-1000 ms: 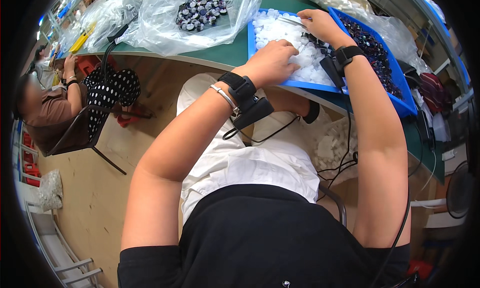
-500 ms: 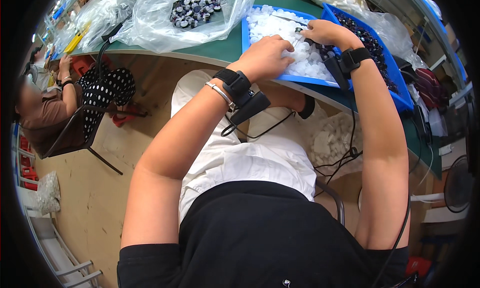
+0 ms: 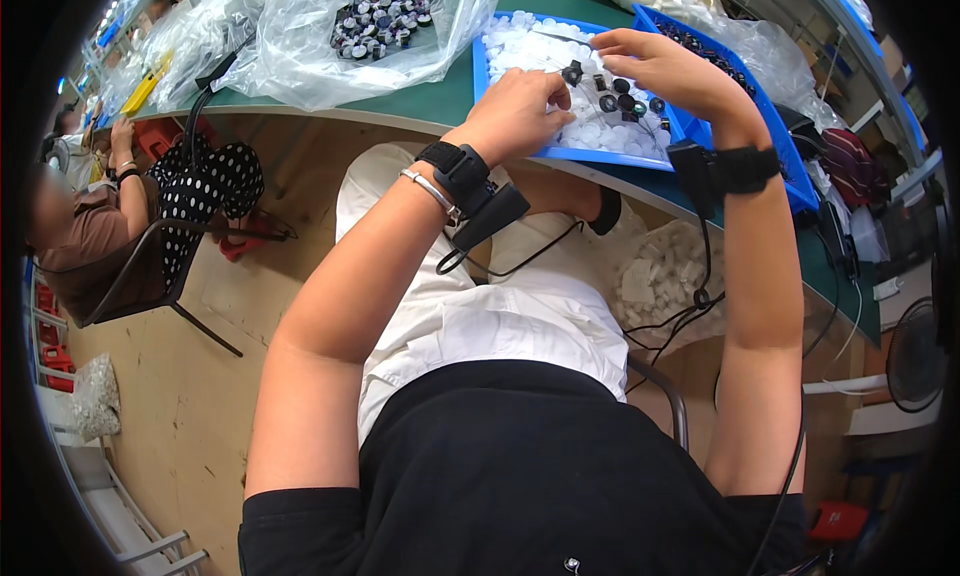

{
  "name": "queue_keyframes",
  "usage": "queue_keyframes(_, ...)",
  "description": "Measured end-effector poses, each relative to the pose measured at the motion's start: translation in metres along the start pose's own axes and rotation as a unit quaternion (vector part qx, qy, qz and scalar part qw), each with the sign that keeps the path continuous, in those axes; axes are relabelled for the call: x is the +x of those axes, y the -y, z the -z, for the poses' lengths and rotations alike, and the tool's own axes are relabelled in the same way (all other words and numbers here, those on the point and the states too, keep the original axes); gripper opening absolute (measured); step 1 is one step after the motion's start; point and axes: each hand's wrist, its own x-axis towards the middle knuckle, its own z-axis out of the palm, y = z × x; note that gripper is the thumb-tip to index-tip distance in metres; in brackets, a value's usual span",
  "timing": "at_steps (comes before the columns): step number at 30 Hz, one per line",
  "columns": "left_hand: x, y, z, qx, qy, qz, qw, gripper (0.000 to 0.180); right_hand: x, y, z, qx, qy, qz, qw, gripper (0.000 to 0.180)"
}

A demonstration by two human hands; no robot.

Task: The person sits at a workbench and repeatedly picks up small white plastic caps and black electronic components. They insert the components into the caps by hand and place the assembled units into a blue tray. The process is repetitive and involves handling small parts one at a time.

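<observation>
A blue tray (image 3: pixel 600 157) on the green table holds a heap of small white translucent caps (image 3: pixel 525 38). Several small round black parts (image 3: pixel 626 103) lie scattered on the caps. My left hand (image 3: pixel 515 114) is over the tray's near left side, its fingers curled together; whatever they may grip is hidden. One dark part (image 3: pixel 572 72) shows just beyond those fingertips. Above the tray's right side, my right hand (image 3: pixel 680 74) is open, its fingers stretched out to the left, with nothing seen in it.
A second blue tray (image 3: pixel 776 126) of dark parts stands on the right. At the back left, a clear plastic bag (image 3: pixel 300 61) lies under a pile of dark capped parts (image 3: pixel 385 21). Black cables (image 3: pixel 690 316) hang below the table. Another person (image 3: pixel 110 211) sits at the left.
My right hand has opened and lifted off the heap, its fingers now straight. More black parts show on the white caps beneath it. My left hand has shifted slightly left.
</observation>
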Motion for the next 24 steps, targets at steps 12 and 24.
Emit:
queue_keyframes(12, 0.000, 0.002, 0.001, -0.065, -0.037, -0.003, 0.997, 0.019, -0.032, -0.056, -0.019, -0.323, -0.105, -0.069, 0.938, 0.019)
queue_keyframes(24, -0.005, 0.001, 0.009, -0.257, -0.082, 0.090, 0.959, 0.023, -0.038, -0.026, -0.005, 0.199, -0.278, -0.063, 0.938, 0.018)
